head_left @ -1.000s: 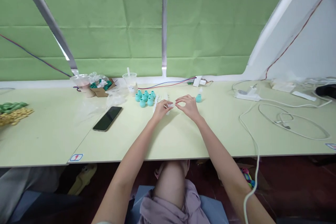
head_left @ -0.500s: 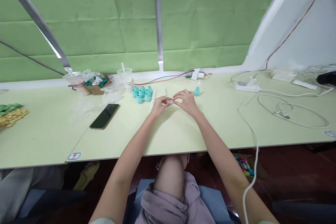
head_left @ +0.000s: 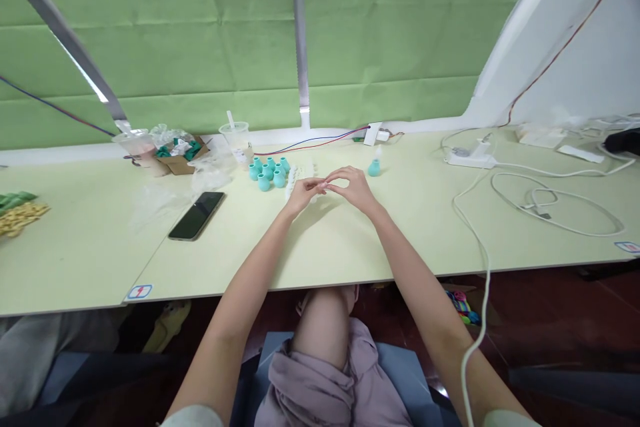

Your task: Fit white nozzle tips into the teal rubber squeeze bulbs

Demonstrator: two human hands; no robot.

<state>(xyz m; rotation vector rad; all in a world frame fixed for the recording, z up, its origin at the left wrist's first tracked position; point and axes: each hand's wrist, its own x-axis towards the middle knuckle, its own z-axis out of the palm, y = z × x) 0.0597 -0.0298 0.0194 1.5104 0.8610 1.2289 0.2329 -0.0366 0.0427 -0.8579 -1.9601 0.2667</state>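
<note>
My left hand [head_left: 303,192] and my right hand [head_left: 354,187] meet over the pale green table [head_left: 320,247], fingertips pinched together on a small clear plastic piece [head_left: 321,185]. Just behind my left hand lies a row of small white plastic pieces [head_left: 296,174]. A cluster of several teal bulbs [head_left: 269,172] stands to the left of them. One teal bulb with a white tip [head_left: 374,166] stands alone beyond my right hand.
A black phone [head_left: 197,215] lies left of my hands. Plastic cups [head_left: 237,141], a small cardboard box [head_left: 179,155] and clear bags sit at the back left. A white power strip [head_left: 471,158] and looping white cables [head_left: 550,203] fill the right side.
The view has shifted a little. My hands have stayed together at the same spot, with their fingertips pressed closer on the small clear piece.
</note>
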